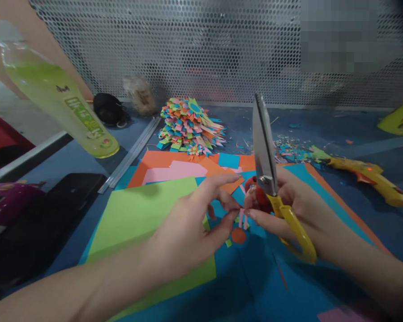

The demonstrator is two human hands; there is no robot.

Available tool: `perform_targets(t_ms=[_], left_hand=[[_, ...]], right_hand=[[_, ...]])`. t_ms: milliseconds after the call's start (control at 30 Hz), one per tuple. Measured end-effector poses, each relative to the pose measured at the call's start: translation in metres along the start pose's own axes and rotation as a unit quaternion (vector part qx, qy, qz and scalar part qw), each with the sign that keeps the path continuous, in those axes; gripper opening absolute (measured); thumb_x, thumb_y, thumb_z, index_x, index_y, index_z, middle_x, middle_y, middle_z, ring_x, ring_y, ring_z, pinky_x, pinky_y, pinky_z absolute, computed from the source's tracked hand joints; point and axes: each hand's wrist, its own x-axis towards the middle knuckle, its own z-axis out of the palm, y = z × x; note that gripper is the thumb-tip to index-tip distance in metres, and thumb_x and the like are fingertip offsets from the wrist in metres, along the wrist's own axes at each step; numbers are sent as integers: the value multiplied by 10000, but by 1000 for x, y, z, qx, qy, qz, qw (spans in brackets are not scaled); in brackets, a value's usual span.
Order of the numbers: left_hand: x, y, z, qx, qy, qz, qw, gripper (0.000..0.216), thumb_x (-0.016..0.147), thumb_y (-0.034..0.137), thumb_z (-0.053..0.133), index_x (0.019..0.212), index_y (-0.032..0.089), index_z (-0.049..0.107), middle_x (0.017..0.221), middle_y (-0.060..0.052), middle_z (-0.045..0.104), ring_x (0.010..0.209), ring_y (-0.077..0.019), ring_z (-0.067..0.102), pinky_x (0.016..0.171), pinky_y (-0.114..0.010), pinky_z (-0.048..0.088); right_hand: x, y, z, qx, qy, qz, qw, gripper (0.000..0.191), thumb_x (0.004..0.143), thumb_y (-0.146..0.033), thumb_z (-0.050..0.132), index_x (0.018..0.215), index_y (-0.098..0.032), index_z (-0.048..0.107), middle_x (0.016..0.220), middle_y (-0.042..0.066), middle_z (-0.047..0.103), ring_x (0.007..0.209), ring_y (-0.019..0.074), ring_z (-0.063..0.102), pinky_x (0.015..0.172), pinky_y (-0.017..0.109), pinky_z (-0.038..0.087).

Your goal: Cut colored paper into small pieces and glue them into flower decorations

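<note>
My right hand (289,205) grips a pair of scissors (265,147) by its yellow handle, blades pointing up and away from me. Its thumb and fingertip also meet at a small pink paper piece (241,220) with narrow strips hanging down. From the other side, my left hand (204,214) pinches at the same piece with thumb and finger. Something red and rounded (260,197) shows beside the right fingers, partly hidden. Just below the fingertips lie an orange paper circle (238,235) and a small green paper scrap (229,243), on blue paper (255,281).
Green paper (137,214) lies under my left arm, orange sheets (154,158) behind. A pile of colourful paper flowers (188,125) stands at the back. A glue gun (372,176) and paper scraps are at right. A drink bottle (63,98), clear sticks (130,154) and a phone (53,223) are left.
</note>
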Motion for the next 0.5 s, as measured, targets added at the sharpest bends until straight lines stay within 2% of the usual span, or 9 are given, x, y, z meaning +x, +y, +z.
perform_targets(t_ms=[233, 500], left_hand=[[0, 0, -1, 33, 4, -5, 999, 520, 794, 57, 556, 1230, 291, 394, 824, 37, 636, 728, -112, 622, 629, -236, 477], [0, 2, -1, -21, 11, -14, 1000, 526, 775, 56, 580, 1222, 273, 407, 773, 51, 612, 694, -93, 620, 575, -196, 488]], right_hand=[[2, -4, 2, -32, 23, 8, 999, 296, 647, -104, 647, 796, -238, 429, 713, -24, 641, 618, 146, 643, 546, 250, 518], [2, 3, 4, -14, 30, -15, 999, 310, 632, -86, 633, 813, -238, 432, 694, -43, 612, 604, 120, 618, 529, 213, 499]])
